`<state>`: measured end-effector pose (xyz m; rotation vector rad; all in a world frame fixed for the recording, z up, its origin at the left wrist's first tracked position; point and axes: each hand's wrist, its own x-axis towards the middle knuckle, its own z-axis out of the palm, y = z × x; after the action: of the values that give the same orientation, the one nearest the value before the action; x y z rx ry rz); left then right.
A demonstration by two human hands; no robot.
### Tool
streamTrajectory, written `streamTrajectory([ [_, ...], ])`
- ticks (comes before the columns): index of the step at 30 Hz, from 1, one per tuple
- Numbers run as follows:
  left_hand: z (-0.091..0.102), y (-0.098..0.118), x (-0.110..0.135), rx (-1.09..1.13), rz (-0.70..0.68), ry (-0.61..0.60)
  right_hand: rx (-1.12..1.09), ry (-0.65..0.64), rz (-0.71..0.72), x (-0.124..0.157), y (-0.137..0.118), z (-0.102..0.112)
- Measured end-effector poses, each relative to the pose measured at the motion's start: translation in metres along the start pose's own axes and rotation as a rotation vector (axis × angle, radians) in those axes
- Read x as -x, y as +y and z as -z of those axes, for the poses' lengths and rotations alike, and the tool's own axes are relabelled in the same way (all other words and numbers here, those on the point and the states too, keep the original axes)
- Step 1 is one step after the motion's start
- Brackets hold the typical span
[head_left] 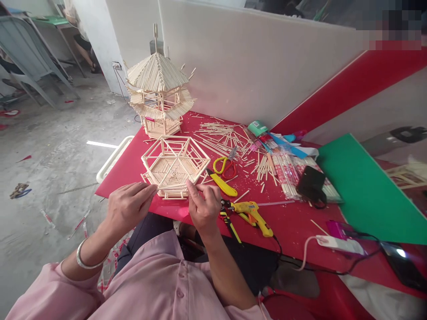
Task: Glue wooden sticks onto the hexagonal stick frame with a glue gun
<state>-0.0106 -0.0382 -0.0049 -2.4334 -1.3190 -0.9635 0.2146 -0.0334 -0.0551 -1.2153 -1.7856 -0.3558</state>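
Note:
A hexagonal frame of thin wooden sticks (174, 165) lies flat near the front edge of the red table (293, 222). My left hand (128, 205) rests at the frame's near left corner, fingers pressed together and touching its edge. My right hand (203, 205) is at the near right corner, fingers curled in a pinch against the frame's rim. Whether either hand holds a loose stick is too small to tell. A silver bangle sits on my left wrist.
A finished stick pagoda (158, 95) stands at the table's back left. Loose sticks (220, 135), scissors (225, 165), a yellow cutter (223, 184), a yellow glue gun (251, 214), packets of sticks (290, 173), a green sheet (367, 191) and cables lie to the right. White wall panels rise behind.

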Motion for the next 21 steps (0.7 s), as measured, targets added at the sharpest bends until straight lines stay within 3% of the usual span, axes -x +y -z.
streamTrajectory([
  [21,0.0008,0.0017,-0.0103,0.035,-0.026,0.050,-0.022,0.009,0.021,0.0008,0.0007,0.0006],
])
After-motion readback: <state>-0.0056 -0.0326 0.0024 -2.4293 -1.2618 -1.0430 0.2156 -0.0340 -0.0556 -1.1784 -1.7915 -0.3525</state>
